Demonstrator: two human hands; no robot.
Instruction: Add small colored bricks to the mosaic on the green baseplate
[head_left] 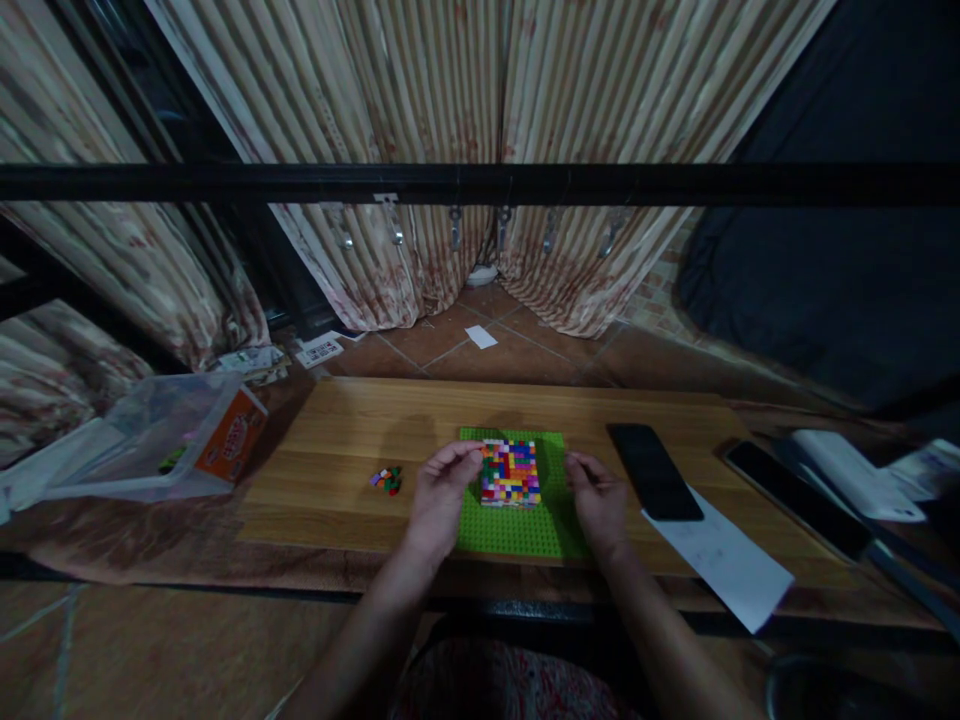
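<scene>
"Stretching across the head view is what?"

"A wooden tabletop (pixel 322 440), with a tiled floor (pixel 442 350) beyond it and patterned curtains (pixel 450 100) hanging at twelve o'clock, crossed by a black rail (pixel 420 185)."

"And how many of each thing?"

"One green baseplate (pixel 510 535) and, on it, one multicoloured brick block (pixel 510 475). From that block, one small pile of loose bricks (pixel 388 480) lies at nine o'clock, one clear bin (pixel 234 440) farther out; two dark phones (pixel 652 470) at three; one white sheet (pixel 724 560) at four, partly under the nearer phone."

"Where is the block relative to the person's fingers?"

"Between them. The left hand (pixel 442 495) has its fingertips pinched together at the block's ten o'clock corner; the right hand (pixel 601 500) has its fingertips together, off the block at three. Whether either grips a brick, one cannot tell."
</scene>
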